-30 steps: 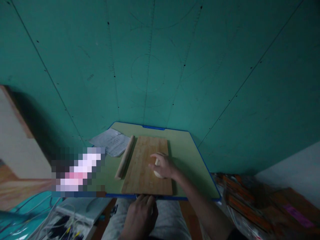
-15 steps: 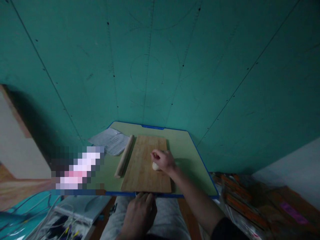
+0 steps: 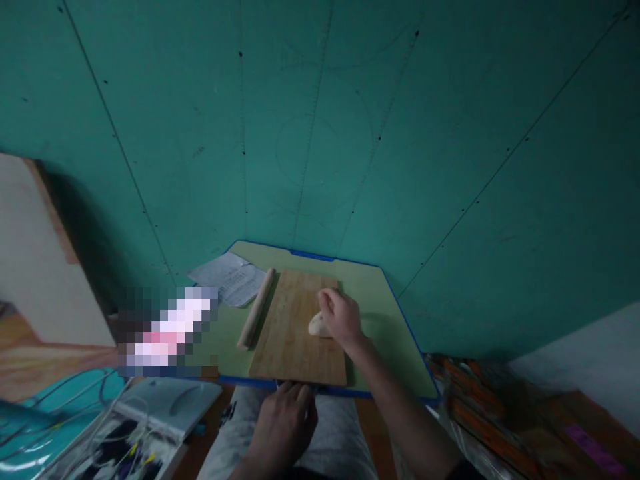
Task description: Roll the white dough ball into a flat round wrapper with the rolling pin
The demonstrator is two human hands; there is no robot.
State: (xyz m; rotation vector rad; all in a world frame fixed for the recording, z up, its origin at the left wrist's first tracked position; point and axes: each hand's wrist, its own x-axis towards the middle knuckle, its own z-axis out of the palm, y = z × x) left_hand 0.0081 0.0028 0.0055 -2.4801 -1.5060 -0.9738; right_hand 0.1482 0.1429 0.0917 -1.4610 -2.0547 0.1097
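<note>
A pale lump of dough [image 3: 318,325] lies on the right half of a wooden cutting board [image 3: 290,333]. My right hand [image 3: 342,317] is closed in a fist over the dough's right side and hides part of it. No object shows inside that fist. My left hand [image 3: 287,413] rests at the table's front edge, just below the board, its fingers curled. What those fingers close on, if anything, is hidden. To the left of the board lies a wooden rolling pin [image 3: 257,309].
The board rests on a small pale green table [image 3: 385,327] with a blue rim, against a green wall [image 3: 320,147]. Printed paper [image 3: 233,279] lies at its back left, near a pixelated patch. Cables and a box sit lower left; cardboard boxes [image 3: 560,413] lower right.
My right fist has shifted slightly up and right over the dough, so more of the dough shows. My left hand stays at the table edge. The whole view has swung a little.
</note>
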